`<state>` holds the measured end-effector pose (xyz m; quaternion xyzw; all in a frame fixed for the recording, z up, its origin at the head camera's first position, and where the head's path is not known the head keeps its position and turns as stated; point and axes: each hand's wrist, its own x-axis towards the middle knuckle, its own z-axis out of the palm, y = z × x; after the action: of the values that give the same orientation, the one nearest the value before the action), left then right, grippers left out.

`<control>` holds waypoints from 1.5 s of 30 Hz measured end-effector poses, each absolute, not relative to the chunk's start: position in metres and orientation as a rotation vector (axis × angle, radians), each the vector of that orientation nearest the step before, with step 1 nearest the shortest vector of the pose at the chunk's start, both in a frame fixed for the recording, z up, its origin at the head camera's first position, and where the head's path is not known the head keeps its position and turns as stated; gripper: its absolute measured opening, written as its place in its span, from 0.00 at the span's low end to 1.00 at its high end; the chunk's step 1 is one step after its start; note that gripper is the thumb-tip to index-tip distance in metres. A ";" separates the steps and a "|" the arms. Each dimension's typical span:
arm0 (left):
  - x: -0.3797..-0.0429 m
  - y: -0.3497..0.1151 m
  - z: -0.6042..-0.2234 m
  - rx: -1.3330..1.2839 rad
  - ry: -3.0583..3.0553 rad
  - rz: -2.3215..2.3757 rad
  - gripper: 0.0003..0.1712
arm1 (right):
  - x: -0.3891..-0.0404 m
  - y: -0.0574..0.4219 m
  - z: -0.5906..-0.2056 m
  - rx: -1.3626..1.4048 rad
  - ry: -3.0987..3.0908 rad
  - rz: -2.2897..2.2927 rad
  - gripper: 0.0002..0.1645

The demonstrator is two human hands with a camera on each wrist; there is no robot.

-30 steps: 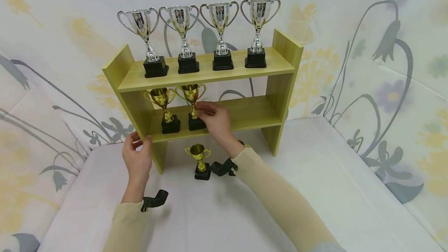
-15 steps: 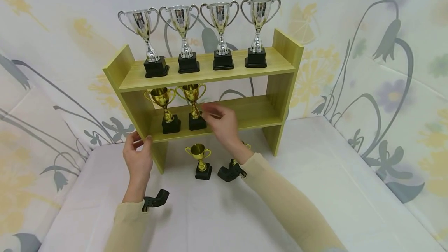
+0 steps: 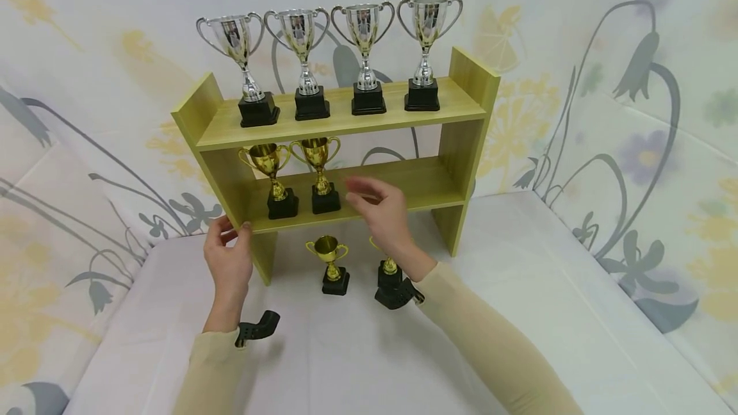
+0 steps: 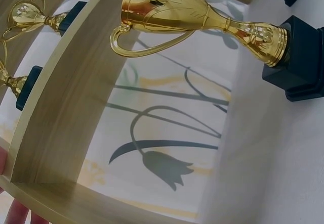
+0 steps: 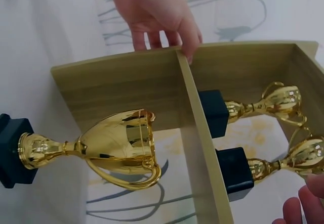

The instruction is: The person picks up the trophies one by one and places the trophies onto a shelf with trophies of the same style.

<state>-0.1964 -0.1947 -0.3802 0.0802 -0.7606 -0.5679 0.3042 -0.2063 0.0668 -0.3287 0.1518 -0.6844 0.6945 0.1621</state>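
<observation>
My left hand (image 3: 229,261) grips the left side of the wooden shelf (image 3: 415,186), thumb at the front edge of the lower board and fingers behind the side panel. On that board stand two gold trophies, one at the left end (image 3: 278,194) and another gold trophy (image 3: 318,154) to its right. My right hand (image 3: 382,213) hovers just right of the second one, fingers loosely bent, holding nothing. Below, a gold trophy (image 3: 327,248) stands on the white tablecloth. A further gold trophy (image 3: 389,269) there is partly hidden by my right wrist.
Along the top board stands a row of silver trophies, from the leftmost silver trophy (image 3: 235,40) to the rightmost silver trophy (image 3: 428,24). Black wrist mounts (image 3: 257,327) stick out from both sleeves. A flower-patterned cloth (image 3: 611,95) hangs behind the shelf.
My right hand has let go of the second gold trophy on the lower board and drawn away to the right. The left hand stays on the shelf side.
</observation>
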 end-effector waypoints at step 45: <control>-0.199 -0.196 -0.382 0.201 -2.015 -1.502 0.19 | -0.178 0.127 -0.377 0.377 -2.037 1.965 0.16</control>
<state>-0.1988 -0.1958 -0.3822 0.0759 -0.7610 -0.5672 0.3055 -0.1778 0.1270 -0.3774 0.1308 -0.7061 0.6812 0.1427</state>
